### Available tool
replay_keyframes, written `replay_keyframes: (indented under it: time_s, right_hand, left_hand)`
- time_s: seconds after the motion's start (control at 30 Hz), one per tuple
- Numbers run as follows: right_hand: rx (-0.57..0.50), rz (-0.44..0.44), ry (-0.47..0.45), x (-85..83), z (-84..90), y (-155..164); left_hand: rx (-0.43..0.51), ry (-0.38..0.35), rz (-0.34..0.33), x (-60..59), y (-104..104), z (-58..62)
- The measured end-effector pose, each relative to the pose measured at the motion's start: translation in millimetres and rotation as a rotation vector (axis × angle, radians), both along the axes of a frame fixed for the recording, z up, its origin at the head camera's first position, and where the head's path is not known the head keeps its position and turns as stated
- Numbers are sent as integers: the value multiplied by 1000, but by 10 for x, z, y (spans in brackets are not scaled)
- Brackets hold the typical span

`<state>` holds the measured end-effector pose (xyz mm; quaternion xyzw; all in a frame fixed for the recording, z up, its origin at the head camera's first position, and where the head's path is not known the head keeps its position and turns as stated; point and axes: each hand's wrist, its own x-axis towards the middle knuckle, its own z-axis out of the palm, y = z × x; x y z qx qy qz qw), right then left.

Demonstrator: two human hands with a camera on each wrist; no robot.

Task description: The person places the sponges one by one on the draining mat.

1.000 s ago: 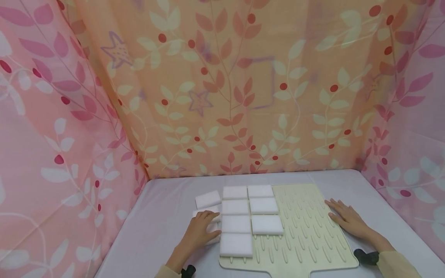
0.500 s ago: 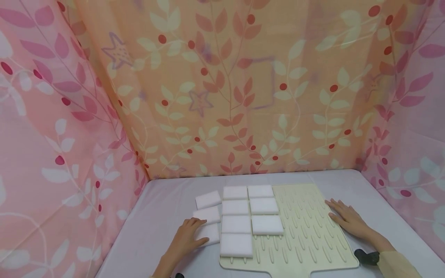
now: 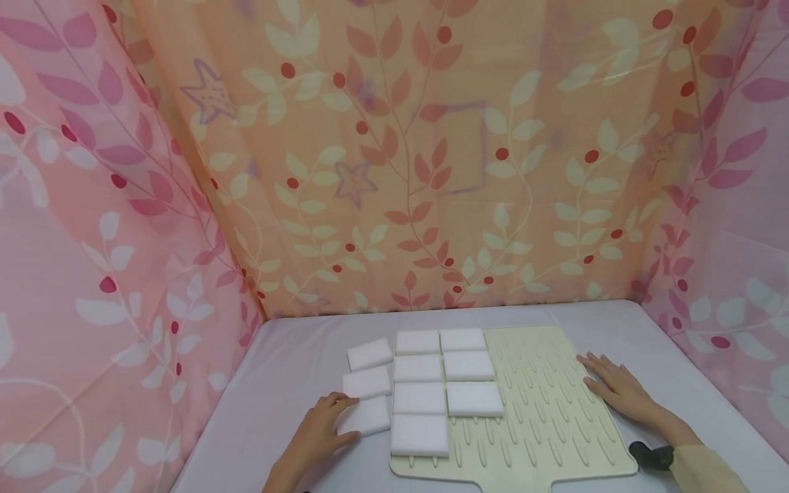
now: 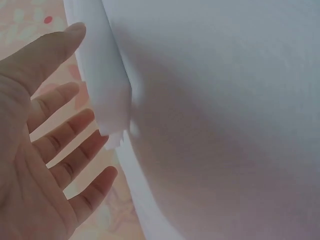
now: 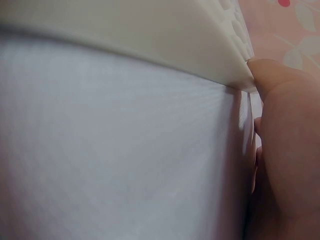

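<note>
My left hand [image 3: 317, 428] reaches around the left end of a white sponge block [image 3: 370, 416] that lies on the table. Its thumb and fingers stand apart in the left wrist view, beside the sponge's end [image 4: 110, 100]; whether they touch it I cannot tell. Two more loose sponges, a middle one [image 3: 368, 381] and a far one [image 3: 370, 354], lie behind it. A cream ridged board [image 3: 542, 411] with a handle carries several sponges in two columns. Along the board's right edge rests my right hand [image 3: 619, 390], fingers extended, the thumb against the rim [image 5: 235, 75].
A white cloth covers the table [image 3: 265, 390]. Patterned curtains [image 3: 394, 205] enclose the back and both sides. The board's handle [image 3: 514, 485] runs out of view at the front edge. Ridges show on the board's right part.
My left hand has drawn back left and toward me, from the middle loose sponge to the nearest one. The right hand and the board have stayed in place.
</note>
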<state>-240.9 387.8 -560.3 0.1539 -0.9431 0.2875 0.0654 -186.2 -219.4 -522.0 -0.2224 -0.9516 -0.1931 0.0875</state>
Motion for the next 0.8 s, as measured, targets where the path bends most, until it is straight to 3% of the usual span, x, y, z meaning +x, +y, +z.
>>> replay_keyframes:
  time_s: [0.17, 0.43, 0.8]
  right_hand:
    - [0, 1, 0, -4, -4, 1]
    - [-3, 0, -15, 3, -12, -6]
    - [5, -3, -13, -13, -26, 13]
  left_hand:
    - [52, -21, -15, 25, -51, 27]
    - [111, -119, 3, 71, -121, 60]
    - [107, -65, -12, 143, -166, 176]
